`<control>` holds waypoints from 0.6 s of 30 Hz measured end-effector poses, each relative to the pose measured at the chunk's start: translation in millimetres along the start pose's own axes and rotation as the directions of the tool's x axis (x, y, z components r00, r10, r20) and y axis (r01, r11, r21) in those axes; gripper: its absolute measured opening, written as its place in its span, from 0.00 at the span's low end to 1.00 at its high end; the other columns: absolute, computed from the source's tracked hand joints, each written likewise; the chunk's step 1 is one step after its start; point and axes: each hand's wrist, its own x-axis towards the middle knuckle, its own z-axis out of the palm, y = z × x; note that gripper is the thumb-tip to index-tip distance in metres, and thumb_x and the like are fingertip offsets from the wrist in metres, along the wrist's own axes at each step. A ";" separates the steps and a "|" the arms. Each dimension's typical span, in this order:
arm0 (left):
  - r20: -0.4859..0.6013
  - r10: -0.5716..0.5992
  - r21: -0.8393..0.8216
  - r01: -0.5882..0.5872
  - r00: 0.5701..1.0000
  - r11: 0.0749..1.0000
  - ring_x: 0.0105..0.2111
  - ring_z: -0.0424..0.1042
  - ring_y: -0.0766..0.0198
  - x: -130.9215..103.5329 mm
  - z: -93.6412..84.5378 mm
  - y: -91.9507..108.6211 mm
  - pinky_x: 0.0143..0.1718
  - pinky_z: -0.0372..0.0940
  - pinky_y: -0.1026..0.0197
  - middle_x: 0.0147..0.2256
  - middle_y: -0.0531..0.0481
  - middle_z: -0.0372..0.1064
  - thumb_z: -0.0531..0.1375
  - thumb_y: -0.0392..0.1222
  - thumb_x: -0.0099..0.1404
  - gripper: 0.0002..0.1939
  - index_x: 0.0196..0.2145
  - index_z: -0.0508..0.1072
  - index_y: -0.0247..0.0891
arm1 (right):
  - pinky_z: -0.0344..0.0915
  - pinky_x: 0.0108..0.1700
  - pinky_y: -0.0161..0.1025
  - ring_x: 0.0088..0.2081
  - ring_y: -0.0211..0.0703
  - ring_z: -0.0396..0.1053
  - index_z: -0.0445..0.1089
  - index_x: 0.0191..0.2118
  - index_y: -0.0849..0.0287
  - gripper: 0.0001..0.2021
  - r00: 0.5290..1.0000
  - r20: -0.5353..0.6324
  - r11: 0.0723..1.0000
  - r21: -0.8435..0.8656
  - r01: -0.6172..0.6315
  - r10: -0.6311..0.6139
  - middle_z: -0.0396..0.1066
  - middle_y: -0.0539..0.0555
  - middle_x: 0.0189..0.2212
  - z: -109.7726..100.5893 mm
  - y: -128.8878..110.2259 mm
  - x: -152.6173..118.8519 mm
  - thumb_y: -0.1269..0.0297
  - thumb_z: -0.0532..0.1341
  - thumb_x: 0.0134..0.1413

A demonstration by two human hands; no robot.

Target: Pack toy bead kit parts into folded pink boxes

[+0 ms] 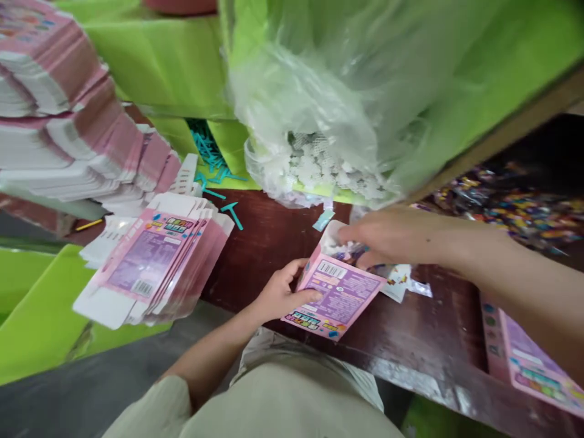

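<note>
Pink box [342,298], open-topped and holding some packets [354,255], tilts over the bench [264,237] edge; left hand [285,293] has fingers pinched on its side; right hand [378,236] dips fingers inside, grip hidden; flattened cartons [148,255] lie unfilled

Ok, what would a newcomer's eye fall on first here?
The pink box near the middle, held in the left grip while the right grip works at its open top. Next, stacked flat cartons at the left, then the clear bag of white pieces beyond.
</note>
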 end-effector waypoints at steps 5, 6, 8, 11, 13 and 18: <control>0.065 0.030 0.031 -0.032 0.997 0.999 0.43 0.82 0.55 6.5 12.2 -9.3 0.46 0.77 0.57 0.46 0.46 0.84 0.75 0.48 0.60 0.28 0.55 0.76 0.38 | 0.69 0.43 0.41 0.45 0.49 0.77 0.74 0.56 0.55 0.24 0.994 -0.096 0.991 0.123 -0.043 0.055 0.79 0.56 0.49 -2.3 0.8 -51.3 0.62 0.75 0.55; 0.051 0.022 0.045 -0.024 0.998 0.999 0.42 0.82 0.56 7.4 11.5 -13.4 0.45 0.77 0.57 0.46 0.47 0.84 0.75 0.48 0.61 0.27 0.55 0.76 0.38 | 0.71 0.47 0.42 0.50 0.51 0.76 0.72 0.60 0.57 0.27 0.973 -0.199 0.986 0.141 -0.085 0.112 0.76 0.59 0.54 -0.4 -1.1 -64.5 0.59 0.75 0.56; 0.035 0.009 0.072 -0.012 0.999 0.997 0.42 0.83 0.55 11.7 11.1 -21.5 0.45 0.78 0.57 0.45 0.47 0.84 0.74 0.48 0.61 0.26 0.54 0.76 0.38 | 0.72 0.52 0.47 0.54 0.56 0.75 0.70 0.62 0.61 0.27 0.884 -0.355 0.952 0.139 -0.271 0.304 0.74 0.63 0.58 10.7 -12.0 -85.6 0.54 0.71 0.62; 0.018 0.015 0.070 -0.016 1.000 0.997 0.43 0.83 0.53 19.6 21.5 -25.5 0.46 0.78 0.54 0.46 0.46 0.84 0.74 0.49 0.61 0.26 0.53 0.76 0.37 | 0.74 0.52 0.52 0.52 0.59 0.76 0.75 0.56 0.64 0.16 0.726 -0.475 0.852 0.108 -0.512 0.496 0.76 0.66 0.56 44.7 -38.0 -99.1 0.57 0.62 0.73; 0.010 0.032 0.067 -0.032 0.999 0.997 0.43 0.83 0.53 20.6 34.9 -20.2 0.47 0.78 0.53 0.45 0.46 0.83 0.75 0.50 0.60 0.27 0.52 0.76 0.38 | 0.73 0.58 0.53 0.57 0.58 0.75 0.75 0.56 0.64 0.16 0.701 -0.577 0.884 0.084 -0.459 0.419 0.76 0.66 0.58 71.4 -52.7 -105.2 0.59 0.58 0.75; 0.132 -0.008 0.090 -0.004 0.991 0.996 0.42 0.82 0.55 17.5 60.9 -4.9 0.47 0.76 0.54 0.43 0.47 0.83 0.77 0.50 0.56 0.30 0.52 0.75 0.38 | 0.65 0.68 0.57 0.62 0.56 0.72 0.71 0.62 0.60 0.18 0.384 -0.882 0.929 0.137 -0.343 0.272 0.76 0.66 0.60 119.2 -55.0 -132.2 0.60 0.64 0.72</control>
